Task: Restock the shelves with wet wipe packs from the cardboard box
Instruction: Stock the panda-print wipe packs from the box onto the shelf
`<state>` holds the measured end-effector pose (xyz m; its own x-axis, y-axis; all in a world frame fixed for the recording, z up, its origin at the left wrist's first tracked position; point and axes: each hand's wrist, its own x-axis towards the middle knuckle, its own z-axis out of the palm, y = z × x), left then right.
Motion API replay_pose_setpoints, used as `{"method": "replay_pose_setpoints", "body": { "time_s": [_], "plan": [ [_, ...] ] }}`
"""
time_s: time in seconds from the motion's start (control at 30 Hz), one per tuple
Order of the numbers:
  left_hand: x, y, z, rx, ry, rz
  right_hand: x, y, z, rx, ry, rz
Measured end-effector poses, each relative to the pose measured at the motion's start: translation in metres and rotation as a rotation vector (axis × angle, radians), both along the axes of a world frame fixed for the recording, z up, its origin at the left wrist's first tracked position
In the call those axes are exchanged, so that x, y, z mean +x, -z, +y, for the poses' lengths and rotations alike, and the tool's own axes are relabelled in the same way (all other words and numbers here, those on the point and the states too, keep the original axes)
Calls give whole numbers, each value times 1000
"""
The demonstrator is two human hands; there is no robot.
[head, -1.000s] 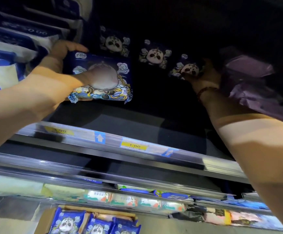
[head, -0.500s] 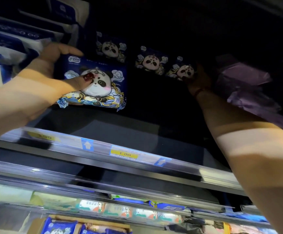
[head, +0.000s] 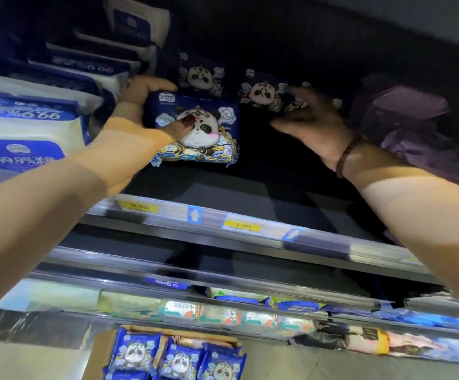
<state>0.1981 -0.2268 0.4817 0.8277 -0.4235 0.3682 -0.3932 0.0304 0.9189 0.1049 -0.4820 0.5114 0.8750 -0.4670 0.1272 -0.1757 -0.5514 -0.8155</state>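
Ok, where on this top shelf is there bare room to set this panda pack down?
Bare shelf floor lies between the held panda pack and the purple packs, behind the price rail. Crowded: white-blue packs left, panda packs at the back.

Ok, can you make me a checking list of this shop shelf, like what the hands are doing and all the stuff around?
Surface: dark upper shelf, with a price rail along its front edge.
Job's things: panda wet wipe pack held upright over the shelf; back panda packs standing behind it; cardboard box below, holding spare panda packs.
Clutter: nothing seen.
Hands: left hand grips the front pack, thumb on its face; right hand reaches to the back packs, too blurred to tell its grip.
Cables: nothing seen.
Surroundings: white and blue wipe packs on the left, purple packs on the right, other packs on the lower shelf.
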Motion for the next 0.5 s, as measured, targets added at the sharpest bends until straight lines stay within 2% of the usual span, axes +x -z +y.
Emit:
{"method": "replay_pose_setpoints", "body": {
  "time_s": [0.07, 0.13, 0.27, 0.37, 0.43, 0.5],
  "plan": [
    [-1, -4, 3, 7, 6, 64, -6, -6, 38, 212, -211, 65],
    [-6, -8, 5, -38, 22, 72, -7, -8, 66, 338, -319, 107],
    [-15, -18, 9, -18, 32, 115, 0, -8, 92, 483, -325, 94],
    [-19, -29, 21, 170, 47, 22, 8, -5, 96, 553, -346, 172],
    [-18, -37, 33, 354, -9, -69, 13, -2, 94, 596, -283, 76],
    [-20, -39, 47, 400, -38, -38, 22, 0, 91, 593, -201, -17]
  ]
}}
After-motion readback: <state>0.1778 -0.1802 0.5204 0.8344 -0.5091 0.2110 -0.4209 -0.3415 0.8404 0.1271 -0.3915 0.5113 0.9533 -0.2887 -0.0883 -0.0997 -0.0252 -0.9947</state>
